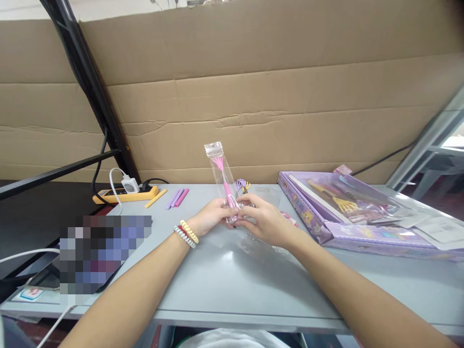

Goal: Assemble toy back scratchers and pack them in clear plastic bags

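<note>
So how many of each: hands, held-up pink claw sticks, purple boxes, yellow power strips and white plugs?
Hands, the left hand and right hand: 2
Pink claw stick in a clear bag: 1
Purple box: 1
Yellow power strip: 1
White plug: 1
Total: 6

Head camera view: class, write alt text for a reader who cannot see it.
Two bare hands, left and right, hold a pink hand-shaped stick in a clear bag above a grey table; an open purple box lies to the right.
</note>
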The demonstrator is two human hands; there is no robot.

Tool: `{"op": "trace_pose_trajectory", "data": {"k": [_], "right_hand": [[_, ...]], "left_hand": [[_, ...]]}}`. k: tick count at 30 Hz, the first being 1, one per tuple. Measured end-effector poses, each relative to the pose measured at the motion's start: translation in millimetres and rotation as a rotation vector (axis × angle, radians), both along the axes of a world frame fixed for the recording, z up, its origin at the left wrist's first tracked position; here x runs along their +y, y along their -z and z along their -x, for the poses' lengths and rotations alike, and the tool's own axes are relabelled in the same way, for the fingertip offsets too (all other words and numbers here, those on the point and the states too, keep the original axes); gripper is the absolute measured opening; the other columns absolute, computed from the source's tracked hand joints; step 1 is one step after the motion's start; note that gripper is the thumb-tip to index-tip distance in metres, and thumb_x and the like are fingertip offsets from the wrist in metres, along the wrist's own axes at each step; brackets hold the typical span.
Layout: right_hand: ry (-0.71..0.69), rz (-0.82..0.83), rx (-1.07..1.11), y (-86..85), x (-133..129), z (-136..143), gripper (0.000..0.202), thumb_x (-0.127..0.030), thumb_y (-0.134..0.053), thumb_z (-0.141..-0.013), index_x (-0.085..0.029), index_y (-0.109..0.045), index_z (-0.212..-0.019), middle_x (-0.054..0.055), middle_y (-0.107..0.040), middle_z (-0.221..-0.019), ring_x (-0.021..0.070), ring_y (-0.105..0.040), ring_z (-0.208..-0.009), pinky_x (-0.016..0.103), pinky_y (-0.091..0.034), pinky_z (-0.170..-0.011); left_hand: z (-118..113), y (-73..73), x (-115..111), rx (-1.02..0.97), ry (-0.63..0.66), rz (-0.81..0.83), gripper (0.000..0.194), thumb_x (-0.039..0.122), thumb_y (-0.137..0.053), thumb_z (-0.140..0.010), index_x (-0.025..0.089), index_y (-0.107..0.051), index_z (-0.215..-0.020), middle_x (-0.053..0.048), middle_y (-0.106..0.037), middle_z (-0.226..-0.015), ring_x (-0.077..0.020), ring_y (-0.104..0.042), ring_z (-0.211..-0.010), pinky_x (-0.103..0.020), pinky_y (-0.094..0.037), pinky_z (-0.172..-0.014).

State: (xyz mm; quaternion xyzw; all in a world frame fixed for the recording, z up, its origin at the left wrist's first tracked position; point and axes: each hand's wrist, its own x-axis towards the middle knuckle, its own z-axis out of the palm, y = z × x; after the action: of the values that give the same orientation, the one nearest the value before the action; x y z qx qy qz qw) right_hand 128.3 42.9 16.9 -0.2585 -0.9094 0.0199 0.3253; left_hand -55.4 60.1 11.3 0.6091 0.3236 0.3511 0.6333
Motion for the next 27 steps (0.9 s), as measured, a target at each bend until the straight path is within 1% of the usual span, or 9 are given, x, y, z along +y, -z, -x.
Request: {"op": "trace_pose_trajectory", "data": {"k": [5, 10, 13, 16, 18, 21, 23, 25, 27], "right_hand": [[0.070, -0.015, 0.018, 4.6, 2.5, 0.8, 0.011, -0.019, -0.052, -0.085, -0.019, -0.063, -0.085, 0.008, -0.059, -0.092, 0.0176, -0.056, -0.082, 0.032, -0.048, -0.071], [0.123, -0.054, 0.111, 5.9, 2.4, 1.6, 0.010, -0.014, -0.050, -0.081, -0.019, -0.055, -0.075, 0.007, -0.060, -0.086, 0.0174, -0.055, -0.078, 0.030, -0.045, -0.067], [0.109, -0.043, 0.140, 6.5, 3.0, 1.1, 0.010, -0.014, -0.048, -0.081, -0.020, -0.053, -0.075, 0.005, -0.060, -0.077, 0.0154, -0.053, -0.070, 0.027, -0.042, -0.062], [0.113, -0.036, 0.086, 6.6, 4.3, -1.5, 0.015, -0.011, -0.043, -0.081, -0.020, -0.054, -0.076, 0.002, -0.059, -0.067, 0.0136, -0.051, -0.061, 0.025, -0.038, -0.058], [0.114, -0.057, 0.050, 5.2, 4.8, -4.0, 0.018, -0.010, -0.041, -0.081, -0.019, -0.055, -0.077, 0.002, -0.060, -0.068, 0.0132, -0.051, -0.061, 0.025, -0.036, -0.058], [0.110, -0.109, 0.030, 1.8, 4.4, -6.8, 0.019, -0.010, -0.040, -0.083, -0.019, -0.057, -0.077, 0.003, -0.060, -0.069, 0.0130, -0.051, -0.062, 0.024, -0.034, -0.057], [0.097, -0.122, 0.006, 0.2, 3.5, -6.7, 0.020, -0.011, -0.040, -0.085, -0.019, -0.057, -0.076, 0.002, -0.059, -0.067, 0.0126, -0.050, -0.062, 0.023, -0.034, -0.058], [0.079, -0.108, -0.047, -0.2, 2.4, -5.2, 0.022, -0.012, -0.040, -0.086, -0.018, -0.057, -0.074, 0.002, -0.058, -0.067, 0.0122, -0.049, -0.063, 0.023, -0.033, -0.058], [0.084, -0.081, -0.111, 0.3, 1.6, -3.3, 0.021, -0.015, -0.043, -0.088, -0.017, -0.058, -0.073, 0.003, -0.057, -0.069, 0.0121, -0.047, -0.063, 0.023, -0.031, -0.057]], "left_hand": [[-0.1, 0.2, -1.1, 0.007, 0.004, 0.013, 0.035, 0.042, -0.072, -0.070, 0.011, -0.063, -0.082, -0.005, -0.062, -0.072, -0.0138, -0.059, -0.067, -0.027, -0.047, -0.063], [-2.2, -2.3, -3.8, -0.007, 0.021, 0.021, 0.037, 0.044, -0.071, -0.071, 0.010, -0.062, -0.083, -0.007, -0.065, -0.073, -0.0144, -0.063, -0.065, -0.028, -0.050, -0.065], [-2.8, -4.6, -5.5, -0.016, 0.018, 0.021, 0.043, 0.043, -0.073, -0.070, 0.012, -0.059, -0.095, -0.006, -0.066, -0.077, -0.0150, -0.065, -0.063, -0.029, -0.051, -0.063], [-3.5, -6.3, -6.9, -0.017, -0.031, 0.001, 0.058, 0.038, -0.075, -0.069, 0.016, -0.049, -0.115, -0.005, -0.066, -0.082, -0.0159, -0.065, -0.063, -0.030, -0.050, -0.061], [-4.5, -6.5, -7.3, -0.016, -0.064, -0.042, 0.061, 0.035, -0.075, -0.068, 0.017, -0.046, -0.119, -0.004, -0.065, -0.081, -0.0157, -0.064, -0.066, -0.028, -0.049, -0.060], [-6.3, -6.5, -6.8, -0.052, -0.146, -0.120, 0.057, 0.028, -0.078, -0.063, 0.017, -0.050, -0.111, 0.000, -0.062, -0.078, -0.0128, -0.060, -0.067, -0.023, -0.045, -0.057], [-6.7, -7.2, -5.8, -0.130, -0.250, -0.146, 0.053, 0.023, -0.080, -0.060, 0.017, -0.052, -0.105, 0.002, -0.060, -0.078, -0.0107, -0.057, -0.068, -0.023, -0.045, -0.059], [-5.9, -8.5, -4.1, -0.221, -0.342, -0.152, 0.041, 0.024, -0.077, -0.063, 0.016, -0.054, -0.096, 0.002, -0.059, -0.079, -0.0101, -0.056, -0.069, -0.023, -0.046, -0.063], [-4.0, -9.7, -1.9, -0.264, -0.395, -0.142, 0.027, 0.031, -0.071, -0.070, 0.014, -0.056, -0.085, 0.000, -0.059, -0.076, -0.0105, -0.056, -0.068, -0.024, -0.047, -0.063]]}}
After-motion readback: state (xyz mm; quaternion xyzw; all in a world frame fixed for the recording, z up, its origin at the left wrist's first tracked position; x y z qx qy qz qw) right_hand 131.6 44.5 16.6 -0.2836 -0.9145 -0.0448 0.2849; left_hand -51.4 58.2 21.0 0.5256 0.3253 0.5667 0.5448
